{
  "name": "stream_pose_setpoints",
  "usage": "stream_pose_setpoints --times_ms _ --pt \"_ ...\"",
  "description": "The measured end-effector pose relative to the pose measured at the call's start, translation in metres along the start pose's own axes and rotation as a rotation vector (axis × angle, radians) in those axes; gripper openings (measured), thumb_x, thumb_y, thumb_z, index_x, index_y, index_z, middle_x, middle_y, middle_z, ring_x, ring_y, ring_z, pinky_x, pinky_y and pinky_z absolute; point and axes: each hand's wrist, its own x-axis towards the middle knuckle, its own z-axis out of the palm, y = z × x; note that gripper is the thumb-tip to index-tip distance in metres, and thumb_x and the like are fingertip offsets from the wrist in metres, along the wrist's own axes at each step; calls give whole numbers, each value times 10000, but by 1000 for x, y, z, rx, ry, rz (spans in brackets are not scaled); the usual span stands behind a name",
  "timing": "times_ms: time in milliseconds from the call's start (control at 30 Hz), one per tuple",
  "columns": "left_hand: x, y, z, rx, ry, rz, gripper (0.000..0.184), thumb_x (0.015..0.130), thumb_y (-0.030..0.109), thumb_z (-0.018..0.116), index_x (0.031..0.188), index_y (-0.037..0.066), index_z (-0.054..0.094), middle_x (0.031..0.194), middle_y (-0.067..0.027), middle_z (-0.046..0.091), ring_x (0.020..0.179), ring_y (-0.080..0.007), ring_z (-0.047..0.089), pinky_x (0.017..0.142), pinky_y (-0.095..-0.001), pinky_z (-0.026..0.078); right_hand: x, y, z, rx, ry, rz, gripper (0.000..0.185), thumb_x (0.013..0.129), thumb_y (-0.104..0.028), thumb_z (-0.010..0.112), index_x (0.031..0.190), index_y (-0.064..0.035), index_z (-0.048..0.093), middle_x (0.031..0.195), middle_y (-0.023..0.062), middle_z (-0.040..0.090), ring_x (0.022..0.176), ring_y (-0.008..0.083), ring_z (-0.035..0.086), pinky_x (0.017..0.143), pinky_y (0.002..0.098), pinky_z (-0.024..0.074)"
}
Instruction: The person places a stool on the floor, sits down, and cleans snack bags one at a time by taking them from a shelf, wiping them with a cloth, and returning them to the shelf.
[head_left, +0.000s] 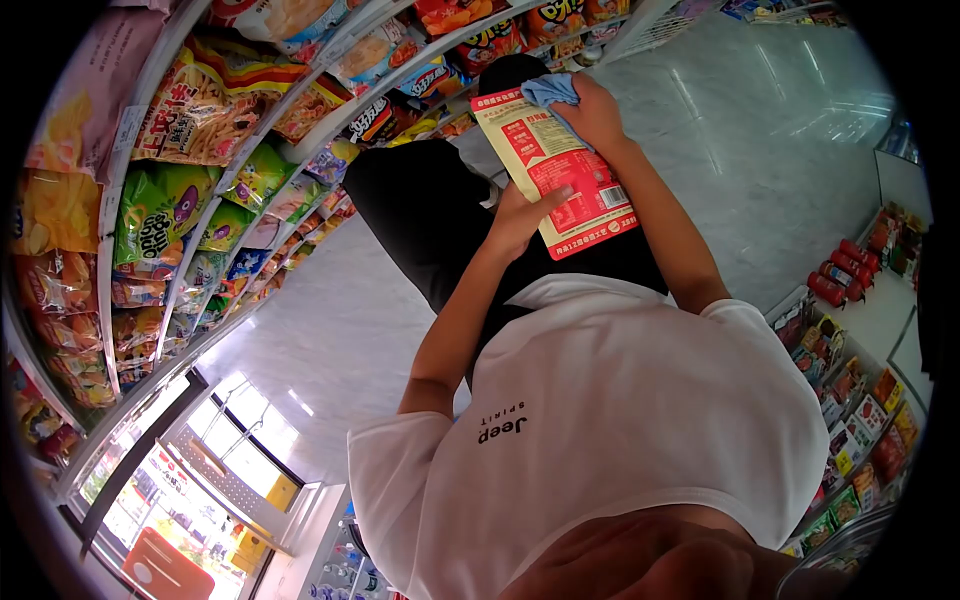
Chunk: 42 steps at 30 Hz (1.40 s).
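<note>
A flat red and cream packet (545,165) with printed text and a barcode is tilted above my black-trousered legs (410,205). My left hand (515,222) grips its lower left edge, thumb lying across the printed face and the other fingers hidden beneath. At the upper right of the packet, my right hand (598,112) is closed on a light blue cloth (550,91). The cloth touches the packet's top corner. Most of the right fingertips are covered by the cloth or turned away.
Shelves close on the left hold many snack bags (165,215). Grey tiled floor (740,130) spreads around my legs. On the right stand red cylindrical containers (840,272) and a rack of small packets (860,430). An orange-red panel (168,565) is near the bright glass at lower left.
</note>
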Motion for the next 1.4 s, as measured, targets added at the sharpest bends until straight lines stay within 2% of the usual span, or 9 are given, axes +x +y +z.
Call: stream_pose_setpoints --times_ms 133,433,633,733,833,967,1100,1333,1400 --pt "-1 0 1 9 -10 -15 492 913 74 752 1341 3 520 1229 -118 672 1089 -203 684 936 -360 578 -6 2 -5 47 25 4 400 808 -286 789 1074 -19 654 1029 187 686 932 416 660 775 464 535" --pt "-1 -2 -2 4 -37 -25 490 906 68 758 1334 -1 529 1232 -125 673 1085 -208 688 929 -363 585 -36 23 -25 131 -22 228 363 832 -231 780 1083 -4 647 1014 217 691 927 404 671 774 433 534" --pt "-1 -6 -4 -42 -17 -36 495 901 53 759 1336 6 527 1236 -124 671 1086 -211 687 926 -367 588 -74 -4 -60 252 12 224 337 827 -97 742 1128 13 638 1019 198 699 926 348 696 820 380 536" --pt "-2 -4 -3 -51 -17 -54 496 902 46 755 1338 7 521 1237 -125 670 1088 -215 686 924 -369 590 -94 -23 -77 257 -32 218 358 826 -56 656 1176 20 634 1042 154 712 933 246 694 850 342 527" --pt "-1 -2 -1 -64 -17 -55 503 894 41 760 1336 6 523 1233 -127 671 1090 -217 685 919 -366 590 -110 -38 -94 344 -89 257 371 818 -49 641 1183 16 631 1048 141 708 936 234 688 857 337 523" --pt "1 -1 -3 -59 -16 -94 504 889 32 760 1335 5 526 1233 -131 672 1100 -219 682 921 -367 588 -133 -58 -109 324 -164 276 356 830 -82 710 1169 9 649 1047 124 708 936 197 682 842 314 520" --pt "-1 -3 -3 -71 -22 -63 499 894 35 754 1337 4 527 1242 -135 670 1111 -222 677 924 -371 581 -145 -69 -118 276 -199 94 348 799 -171 811 1108 -63 692 961 113 661 861 296 668 755 357 526" --pt "0 -5 -5 -60 -32 -32 498 903 31 736 1353 5 525 1244 -126 670 1115 -213 672 929 -363 568 -143 -91 -116 86 -202 -172 405 706 -212 855 1064 -92 707 952 100 650 848 302 656 692 388 544" --pt "1 -4 -4 -58 -35 -20 500 899 25 738 1352 5 526 1242 -123 671 1113 -209 671 927 -360 568 -143 -92 -112 63 -210 -163 406 703 -217 860 1059 -97 708 953 93 649 856 296 660 698 382 546"
